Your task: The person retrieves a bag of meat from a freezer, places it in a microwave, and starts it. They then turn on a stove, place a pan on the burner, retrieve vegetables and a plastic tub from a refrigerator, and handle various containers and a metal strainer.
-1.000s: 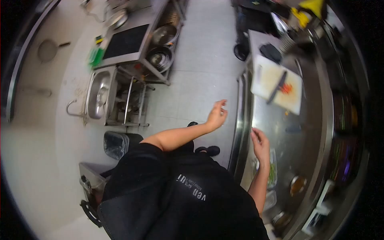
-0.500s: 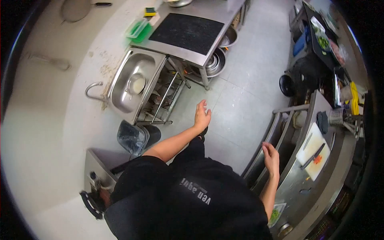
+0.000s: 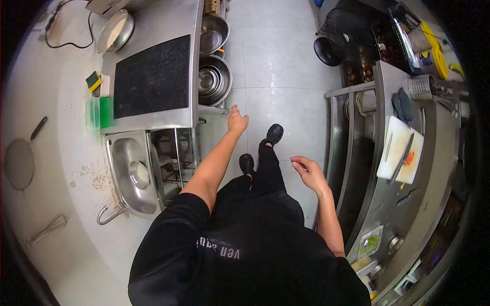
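Observation:
My left hand [image 3: 237, 122] hangs in the air over the floor, near the front corner of the steel table [image 3: 153, 120]. Its fingers are loosely apart and nothing shows in them. In the middle of the aisle, my right hand [image 3: 310, 174] is also raised, empty, with loosely bent fingers. To its right, apart from it, a white cutting board [image 3: 398, 168] lies on the steel counter. On the board are a dark knife [image 3: 402, 158], a lighter slim blade [image 3: 389, 147] and chopped orange-red pieces [image 3: 410, 158].
Left are a sink [image 3: 133, 191] with a metal bowl [image 3: 139, 175], a black mat [image 3: 153, 76] and a green container [image 3: 103, 113]. Large metal bowls [image 3: 212, 79] sit under the table. A black pan [image 3: 326, 51] juts into the aisle at the far right. Grey floor [image 3: 270, 56] runs between.
My view has turned, and I have moved forward along the aisle. The sink and table now lie further left. My right hand has come away from the counter side; both hands remain empty.

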`<state>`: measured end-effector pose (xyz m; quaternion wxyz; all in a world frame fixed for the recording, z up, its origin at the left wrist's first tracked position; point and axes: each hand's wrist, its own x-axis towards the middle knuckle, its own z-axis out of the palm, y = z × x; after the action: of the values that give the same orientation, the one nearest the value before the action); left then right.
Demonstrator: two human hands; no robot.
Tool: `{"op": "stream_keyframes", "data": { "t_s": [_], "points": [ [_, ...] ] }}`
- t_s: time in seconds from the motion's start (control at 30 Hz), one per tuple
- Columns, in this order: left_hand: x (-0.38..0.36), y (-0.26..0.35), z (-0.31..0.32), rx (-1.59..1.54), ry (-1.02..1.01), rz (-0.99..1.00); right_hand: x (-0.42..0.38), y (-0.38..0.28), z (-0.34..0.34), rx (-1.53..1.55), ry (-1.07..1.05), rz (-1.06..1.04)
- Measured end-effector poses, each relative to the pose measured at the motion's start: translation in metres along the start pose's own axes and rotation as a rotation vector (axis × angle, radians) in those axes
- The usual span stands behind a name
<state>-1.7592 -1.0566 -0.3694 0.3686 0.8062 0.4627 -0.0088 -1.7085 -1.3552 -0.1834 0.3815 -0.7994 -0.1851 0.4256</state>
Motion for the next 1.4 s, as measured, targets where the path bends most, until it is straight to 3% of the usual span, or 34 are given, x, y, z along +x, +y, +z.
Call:
{"op": "stream_keyframes", "data": {
  "t_s": [0.1, 0.17, 0.2, 0.23, 0.3, 0.37, 0.5, 0.53, 0.6, 0.7, 0.77, 0.83, 1.03, 1.07, 1.13, 1.17, 1.23, 1.27, 1.33, 1.37, 1.4],
  "points": [
    [0.06, -0.015, 0.009, 0.109, 0.021, -0.183, 0.058, -0.016, -0.03, -0.011, 0.041, -0.005],
    [0.1, -0.018, 0.006, 0.097, -0.002, -0.347, 0.098, -0.051, -0.05, -0.228, -0.2, 0.176],
    [0.122, -0.023, 0.008, 0.101, 0.036, -0.375, 0.115, -0.052, -0.051, -0.082, -0.108, 0.007],
    [0.145, -0.035, 0.014, 0.1, 0.075, -0.404, 0.131, -0.06, -0.052, -0.092, -0.103, 0.013],
    [0.188, -0.046, 0.019, -0.005, 0.151, -0.521, 0.164, -0.091, -0.06, 0.378, -0.121, -0.239],
    [0.228, -0.074, 0.032, 0.066, 0.223, -0.475, 0.192, -0.118, -0.069, 0.581, -0.181, -0.587],
    [0.307, -0.141, 0.068, 0.224, 0.192, -0.377, 0.251, -0.165, -0.103, 0.621, -0.399, -0.94],
    [0.325, -0.154, 0.075, 0.223, 0.175, -0.38, 0.27, -0.167, -0.103, 0.622, -0.405, -0.92],
    [0.352, -0.166, 0.086, 0.219, 0.129, -0.402, 0.305, -0.166, -0.093, 0.737, -0.322, -1.132],
    [0.377, -0.199, 0.096, 0.321, 0.061, -0.391, 0.335, -0.139, -0.086, 0.633, -0.518, -0.921],
    [0.386, -0.203, 0.096, 0.329, -0.137, -0.45, 0.346, -0.129, -0.077, 0.702, -0.521, -0.88],
    [0.384, -0.214, 0.097, 0.394, -0.159, -0.371, 0.353, -0.127, -0.076, 0.759, -0.518, -0.849],
    [0.384, -0.249, 0.102, 0.455, 0.066, 0.009, 0.359, -0.138, -0.083, 0.736, -0.52, -0.824],
    [0.38, -0.241, 0.096, 0.46, 0.063, 0.008, 0.358, -0.136, -0.084, 0.722, -0.55, -0.788],
    [0.372, -0.209, 0.078, 0.237, 0.068, -0.251, 0.35, -0.134, -0.085, 0.707, -0.569, -0.755],
    [0.371, -0.2, 0.07, 0.239, 0.065, -0.241, 0.343, -0.134, -0.085, 0.719, -0.549, -0.767],
    [0.369, -0.18, 0.053, 0.278, 0.166, -0.445, 0.328, -0.132, -0.085, 0.731, -0.511, -0.783],
    [0.368, -0.169, 0.043, 0.276, 0.165, -0.429, 0.322, -0.131, -0.083, 0.804, -0.453, -0.785],
    [0.358, -0.152, 0.02, 0.574, 0.122, -0.374, 0.311, -0.119, -0.085, 0.838, -0.364, -0.782],
    [0.355, -0.153, 0.012, 0.577, 0.124, -0.358, 0.305, -0.11, -0.088, 0.797, -0.33, -0.78],
    [0.351, -0.15, 0.007, 0.387, 0.254, -0.409, 0.29, -0.105, -0.087, 0.699, -0.199, -0.627]
  ]
}}
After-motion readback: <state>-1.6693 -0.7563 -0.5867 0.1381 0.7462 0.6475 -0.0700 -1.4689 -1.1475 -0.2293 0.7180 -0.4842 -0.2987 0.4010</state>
